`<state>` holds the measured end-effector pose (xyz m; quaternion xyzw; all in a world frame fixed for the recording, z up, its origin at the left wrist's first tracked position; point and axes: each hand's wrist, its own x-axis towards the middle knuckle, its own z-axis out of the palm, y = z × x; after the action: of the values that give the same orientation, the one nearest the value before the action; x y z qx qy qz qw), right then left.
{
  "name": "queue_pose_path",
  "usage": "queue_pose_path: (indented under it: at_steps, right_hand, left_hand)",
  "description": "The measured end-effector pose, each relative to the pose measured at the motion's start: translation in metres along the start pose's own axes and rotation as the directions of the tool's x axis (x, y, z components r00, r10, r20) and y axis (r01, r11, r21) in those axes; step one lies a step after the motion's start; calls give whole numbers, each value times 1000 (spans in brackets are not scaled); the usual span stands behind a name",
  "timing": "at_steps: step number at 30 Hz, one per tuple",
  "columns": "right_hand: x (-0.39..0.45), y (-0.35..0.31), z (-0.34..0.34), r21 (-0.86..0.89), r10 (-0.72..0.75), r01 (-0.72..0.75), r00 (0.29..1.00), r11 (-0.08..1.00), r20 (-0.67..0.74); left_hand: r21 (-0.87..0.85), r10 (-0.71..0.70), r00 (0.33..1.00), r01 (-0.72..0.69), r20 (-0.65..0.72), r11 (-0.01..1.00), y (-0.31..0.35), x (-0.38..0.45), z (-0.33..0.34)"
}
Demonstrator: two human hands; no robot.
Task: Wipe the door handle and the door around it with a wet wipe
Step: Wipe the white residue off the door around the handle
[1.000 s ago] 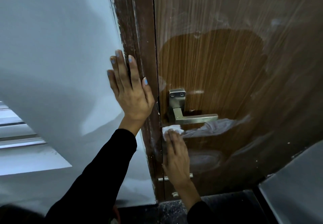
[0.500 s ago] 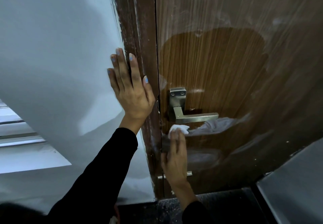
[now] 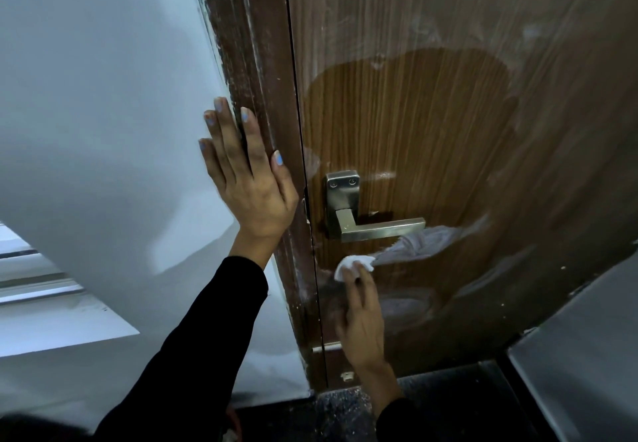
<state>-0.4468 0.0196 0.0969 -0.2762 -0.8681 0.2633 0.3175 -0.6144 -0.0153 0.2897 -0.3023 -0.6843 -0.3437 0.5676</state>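
Dusty brown door (image 3: 448, 130) fills the right, grey wall (image 3: 103, 96) the left. Left hand (image 3: 248, 179) lies flat and spread against the frame (image 3: 272, 61). Right hand (image 3: 362, 317) presses a white wet wipe (image 3: 350, 263) on the door just below the handle (image 3: 381, 229), whose lever points right, lying level.

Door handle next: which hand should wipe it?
Right. The right hand presses the wet wipe on the door just under the handle; the left hand lies flat against the wall.
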Motion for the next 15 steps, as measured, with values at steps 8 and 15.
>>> queue_pose_path:
  at_steps: [8, 15]
  right_hand:
    - [3, -9, 5, 172, 89, -69, 990, 983, -108]
    - [7, -10, 3, 313, 153, -89, 970, 946, -188]
  left_hand:
    - [-7, -4, 1000, 4, 0, 1000, 1, 1, -1]
    - [-13, 4, 1000, -4, -1, 1000, 1, 0, -4]
